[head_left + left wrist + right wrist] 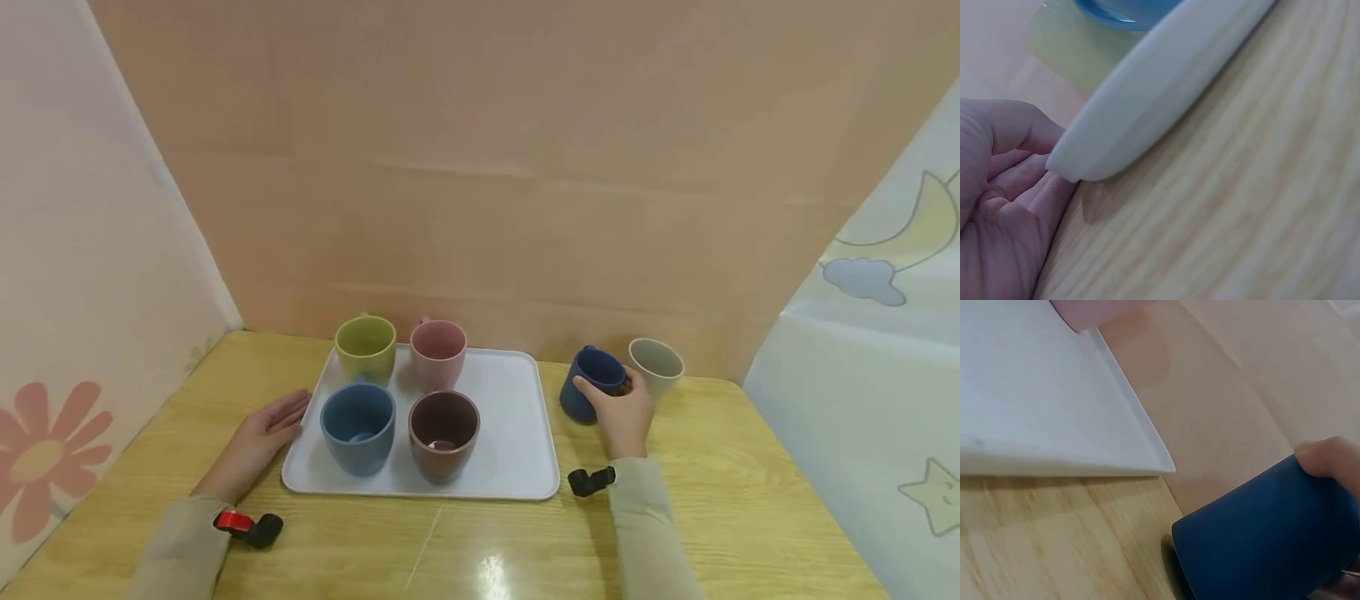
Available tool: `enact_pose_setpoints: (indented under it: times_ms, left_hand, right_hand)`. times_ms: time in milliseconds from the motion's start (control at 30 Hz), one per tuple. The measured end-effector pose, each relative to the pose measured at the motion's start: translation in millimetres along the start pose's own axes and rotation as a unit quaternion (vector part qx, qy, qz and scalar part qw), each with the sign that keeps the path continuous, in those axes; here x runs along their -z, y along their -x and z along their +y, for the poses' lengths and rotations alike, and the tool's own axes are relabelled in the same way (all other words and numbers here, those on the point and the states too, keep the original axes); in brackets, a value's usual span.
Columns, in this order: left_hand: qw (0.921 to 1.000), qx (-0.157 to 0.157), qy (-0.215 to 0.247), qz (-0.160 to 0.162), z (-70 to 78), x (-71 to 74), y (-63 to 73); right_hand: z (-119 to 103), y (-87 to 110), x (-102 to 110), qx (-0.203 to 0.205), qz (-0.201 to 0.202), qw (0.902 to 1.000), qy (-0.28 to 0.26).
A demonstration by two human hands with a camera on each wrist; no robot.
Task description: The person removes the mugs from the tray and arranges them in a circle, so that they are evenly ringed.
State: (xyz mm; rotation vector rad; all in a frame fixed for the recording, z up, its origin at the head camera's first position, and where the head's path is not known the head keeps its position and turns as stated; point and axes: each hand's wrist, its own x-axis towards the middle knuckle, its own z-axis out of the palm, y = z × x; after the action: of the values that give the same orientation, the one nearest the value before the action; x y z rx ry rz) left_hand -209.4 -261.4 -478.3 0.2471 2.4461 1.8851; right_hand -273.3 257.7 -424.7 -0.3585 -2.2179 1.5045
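My right hand [627,410] grips a dark blue mug [573,396] by its rim and side, thumb toward the tray. The mug tilts slightly, and in the right wrist view its dark blue side [1260,531] is close over the table, a shadow under its base edge. A cream mug [657,364] stands right behind that hand. My left hand [258,437] lies at the left edge of a white tray [513,417], its fingers extended. In the left wrist view, the thumb and fingers meet the tray's corner [1116,131].
On the tray stand a yellow-green mug [366,350], a pink mug [438,354], a light blue mug [358,429] and a brown mug [444,437]. The tray's right part is bare. Behind the wooden table [360,542] rises a tan backdrop [480,208], with patterned side panels.
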Motion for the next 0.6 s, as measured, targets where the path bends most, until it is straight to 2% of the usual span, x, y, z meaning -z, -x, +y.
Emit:
enact_pose_setpoints:
  times_ms: [167,400,600]
  left_hand:
    - [0.9999,0.004,0.01,-0.001,-1.8,0.2,0.9]
    - [0.9999,0.009,0.008,0.001,3.1,-1.1,0.1]
    - [0.9999,0.012,0.011,0.002,2.9,-1.1,0.9]
  right_hand:
    - [6.7,-1.3,3.4,-0.004,-0.004,1.0,0.005]
    - [14.6,-10.9,14.4,0.004,-0.044,0.9987,0.028]
    - [11.8,-13.0,20.9,0.001,-0.079,0.9954,0.054]
